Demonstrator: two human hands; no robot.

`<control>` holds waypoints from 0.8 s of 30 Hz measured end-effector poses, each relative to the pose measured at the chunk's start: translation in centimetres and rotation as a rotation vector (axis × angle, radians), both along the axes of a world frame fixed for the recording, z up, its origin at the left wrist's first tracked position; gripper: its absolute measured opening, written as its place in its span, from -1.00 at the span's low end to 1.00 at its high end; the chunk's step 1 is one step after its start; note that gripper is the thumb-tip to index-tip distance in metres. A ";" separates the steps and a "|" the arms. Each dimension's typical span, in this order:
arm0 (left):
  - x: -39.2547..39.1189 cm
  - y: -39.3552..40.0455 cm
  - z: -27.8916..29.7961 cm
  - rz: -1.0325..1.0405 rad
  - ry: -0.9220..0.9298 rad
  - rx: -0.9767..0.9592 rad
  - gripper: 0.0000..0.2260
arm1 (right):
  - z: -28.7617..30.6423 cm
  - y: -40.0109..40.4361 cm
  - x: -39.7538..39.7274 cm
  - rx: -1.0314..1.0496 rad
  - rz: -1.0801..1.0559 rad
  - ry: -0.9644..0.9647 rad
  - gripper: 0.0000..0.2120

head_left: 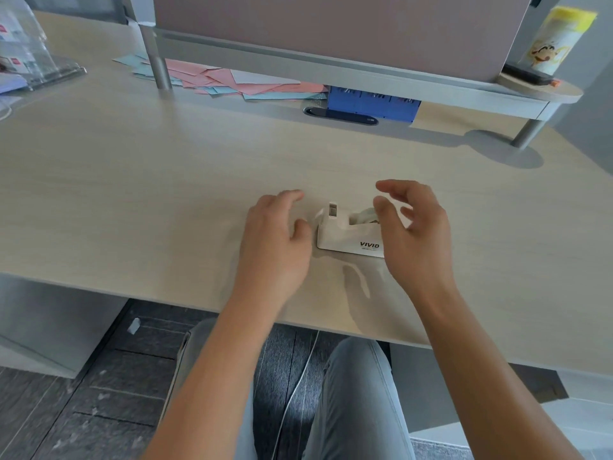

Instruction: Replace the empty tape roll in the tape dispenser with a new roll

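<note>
Now both hands hang loose and empty: the left hand (pixel 277 234) at nine o'clock of the tape dispenser (pixel 348 235), the right hand (pixel 414 227) curled over its three o'clock end above the roll (pixel 365 216). It sits mid-desk (pixel 166 194). Likely weighted and smooth plastic; steady the base, pinch the roll's rim.

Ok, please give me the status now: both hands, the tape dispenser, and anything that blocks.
Left hand open, empty, beside tape dispenser. Right hand open, empty, over its roll end. Dispenser upright on desk. Nothing in the way.
</note>
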State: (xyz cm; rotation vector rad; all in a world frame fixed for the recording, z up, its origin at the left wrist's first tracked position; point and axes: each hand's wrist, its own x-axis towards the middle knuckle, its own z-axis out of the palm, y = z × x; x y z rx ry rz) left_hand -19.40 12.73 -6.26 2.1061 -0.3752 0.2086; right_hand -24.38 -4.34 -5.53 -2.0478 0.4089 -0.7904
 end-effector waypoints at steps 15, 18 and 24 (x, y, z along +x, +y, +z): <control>-0.8 -1.9 -1.5 -0.127 -0.009 0.061 -0.58 | -2.2 -0.1 -3.4 -0.049 -0.102 0.195 -0.61; -0.4 -2.0 -1.5 -0.133 -0.010 0.076 -0.56 | -2.4 -0.1 -3.2 -0.041 -0.090 0.168 -0.61; -1.1 -1.7 -2.2 -0.014 -0.178 0.345 -0.59 | -2.2 -0.1 -4.0 0.037 -0.108 0.145 -0.55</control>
